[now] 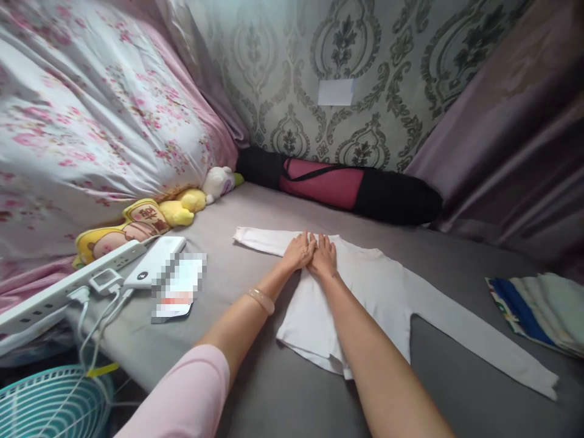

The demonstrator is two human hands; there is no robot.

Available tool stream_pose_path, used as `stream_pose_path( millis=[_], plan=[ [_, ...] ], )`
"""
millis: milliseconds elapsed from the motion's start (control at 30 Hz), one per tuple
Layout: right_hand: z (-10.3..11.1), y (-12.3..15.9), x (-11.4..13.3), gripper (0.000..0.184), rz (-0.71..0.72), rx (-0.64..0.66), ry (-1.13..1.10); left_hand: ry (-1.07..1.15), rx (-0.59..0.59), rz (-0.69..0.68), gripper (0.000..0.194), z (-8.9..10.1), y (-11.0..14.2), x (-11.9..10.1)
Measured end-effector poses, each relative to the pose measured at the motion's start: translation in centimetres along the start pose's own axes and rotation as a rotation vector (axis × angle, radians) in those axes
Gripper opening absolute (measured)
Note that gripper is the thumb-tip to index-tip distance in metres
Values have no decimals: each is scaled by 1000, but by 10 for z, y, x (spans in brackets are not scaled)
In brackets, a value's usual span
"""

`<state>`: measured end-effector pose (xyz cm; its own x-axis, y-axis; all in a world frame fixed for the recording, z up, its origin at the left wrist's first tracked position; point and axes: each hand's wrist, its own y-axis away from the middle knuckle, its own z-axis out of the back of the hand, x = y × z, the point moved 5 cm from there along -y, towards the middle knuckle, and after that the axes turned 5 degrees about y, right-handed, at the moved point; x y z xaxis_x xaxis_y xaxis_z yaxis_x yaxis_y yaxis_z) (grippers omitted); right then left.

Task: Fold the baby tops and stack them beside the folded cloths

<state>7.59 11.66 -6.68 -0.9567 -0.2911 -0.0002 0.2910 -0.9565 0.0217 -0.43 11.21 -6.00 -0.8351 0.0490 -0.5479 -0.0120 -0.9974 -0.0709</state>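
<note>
A white long-sleeved shirt (378, 286) lies spread on the grey bed sheet (255, 401), one sleeve stretching left and the other reaching down to the right. My left hand (299, 250) rests on the shirt where the left sleeve meets the body, its fingers flat on the cloth. Right beside it, touching or nearly so, my right hand (323, 255) lies with fingers extended on the shoulder area. A pale bangle (261, 301) circles my left wrist. My right forearm covers part of the shirt's front.
At the right edge sits a stack of folded clothes (542, 307). A black and maroon long bag (337, 185) lies along the wall. On the left are plush toys (182, 207), a power strip (68, 286), a white power bank (155, 261), a blurred-out phone-like item (180, 289) and a teal fan (50, 401).
</note>
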Motion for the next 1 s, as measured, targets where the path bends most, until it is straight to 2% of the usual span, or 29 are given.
stream_pose_path(
  millis=[100,233,400,533,633,767,1000],
  plan=[
    [1,-1,1,59,-15,-32,-38,-68,50,25,66,7,7,16],
    [3,-2,2,54,-53,-63,-101,-258,52,54,67,24,18,44],
    [4,-2,2,54,-62,-57,-130,-387,23,228,72,66,35,107],
    [3,-2,1,54,-61,-69,-127,-407,-14,259,63,95,43,146],
    [3,-3,1,54,-54,-86,-108,-403,-94,285,56,102,45,155],
    [2,-5,2,54,-62,-57,-96,-396,-188,337,51,103,45,154],
    [4,-2,3,54,-48,-44,-157,-417,-185,313,53,102,49,150]
  ],
)
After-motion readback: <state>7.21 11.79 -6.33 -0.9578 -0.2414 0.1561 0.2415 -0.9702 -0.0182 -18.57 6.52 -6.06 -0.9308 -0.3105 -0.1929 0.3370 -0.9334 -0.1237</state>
